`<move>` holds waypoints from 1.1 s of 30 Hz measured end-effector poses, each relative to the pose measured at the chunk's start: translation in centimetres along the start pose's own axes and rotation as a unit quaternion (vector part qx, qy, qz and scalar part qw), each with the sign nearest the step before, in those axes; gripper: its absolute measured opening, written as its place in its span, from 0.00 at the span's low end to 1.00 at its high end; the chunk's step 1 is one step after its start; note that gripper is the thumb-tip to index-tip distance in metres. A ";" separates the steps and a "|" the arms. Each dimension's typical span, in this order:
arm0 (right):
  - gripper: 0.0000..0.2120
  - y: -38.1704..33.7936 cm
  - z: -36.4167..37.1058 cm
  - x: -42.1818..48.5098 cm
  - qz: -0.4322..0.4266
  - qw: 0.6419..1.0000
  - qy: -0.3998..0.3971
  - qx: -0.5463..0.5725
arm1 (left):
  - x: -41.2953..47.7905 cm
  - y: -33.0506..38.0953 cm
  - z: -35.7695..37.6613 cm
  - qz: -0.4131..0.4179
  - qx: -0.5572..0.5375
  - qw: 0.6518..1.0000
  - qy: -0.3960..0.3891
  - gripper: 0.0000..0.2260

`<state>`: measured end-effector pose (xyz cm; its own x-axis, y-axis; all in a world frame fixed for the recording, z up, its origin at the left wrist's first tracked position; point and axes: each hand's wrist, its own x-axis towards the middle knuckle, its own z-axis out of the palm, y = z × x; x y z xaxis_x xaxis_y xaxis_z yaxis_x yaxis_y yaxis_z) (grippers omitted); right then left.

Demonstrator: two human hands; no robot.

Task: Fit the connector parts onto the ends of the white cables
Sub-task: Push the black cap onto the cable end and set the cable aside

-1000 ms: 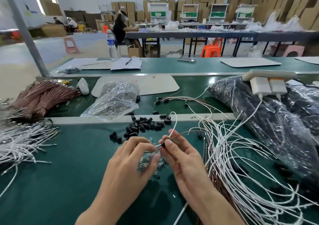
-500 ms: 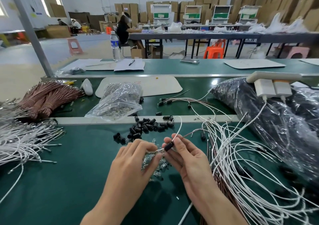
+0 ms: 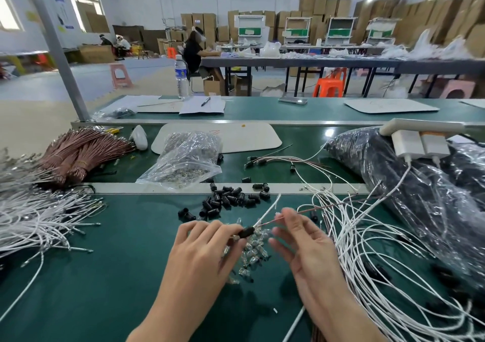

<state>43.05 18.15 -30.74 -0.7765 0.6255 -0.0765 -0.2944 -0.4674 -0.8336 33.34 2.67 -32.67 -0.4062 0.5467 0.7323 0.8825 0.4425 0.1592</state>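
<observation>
Head view. Left hand (image 3: 207,249) pinches a black connector part (image 3: 245,232) at its fingertips, just above the green bench (image 3: 105,276). A white cable (image 3: 271,206) and a thin brown wire (image 3: 315,209) run from the part, up and to the right. Right hand (image 3: 301,244) is loose, fingers spread, thumb apart. One fingertip is at the brown wire; contact unclear. Clear small parts (image 3: 253,253) are heaped beneath the hands.

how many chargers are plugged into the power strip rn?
2, both white, side by side in the power strip at far right: left charger, right charger. None look hidden.
</observation>
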 end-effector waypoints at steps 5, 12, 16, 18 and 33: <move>0.07 -2.8 -2.3 1.6 -0.040 0.995 0.085 0.012 | 0.1 -0.3 -0.6 -0.026 -0.012 1.000 -0.004 0.13; 0.35 -11.1 0.9 10.7 -0.058 0.988 0.004 -0.144 | 0.2 -0.3 -0.9 -0.035 -0.015 0.999 0.010 0.13; 0.24 -8.0 1.9 6.5 0.055 0.963 -0.032 -0.260 | 0.3 -0.6 -1.1 -0.056 -0.009 0.998 0.026 0.14; 0.24 -5.4 1.9 3.0 0.088 0.956 -0.092 -0.266 | 0.6 -0.6 -1.0 -0.060 -0.010 0.998 0.029 0.13; 0.06 -5.2 -1.7 1.0 -0.089 0.991 0.059 0.081 | 0.4 0.8 -1.5 -0.056 -0.050 0.997 -0.030 0.13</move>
<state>44.70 22.27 -27.44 -0.6361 0.7716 -0.0079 -0.5141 -0.4315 -0.7413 34.24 2.24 -31.26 -0.5138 0.5416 0.6653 0.8491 0.4318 0.3042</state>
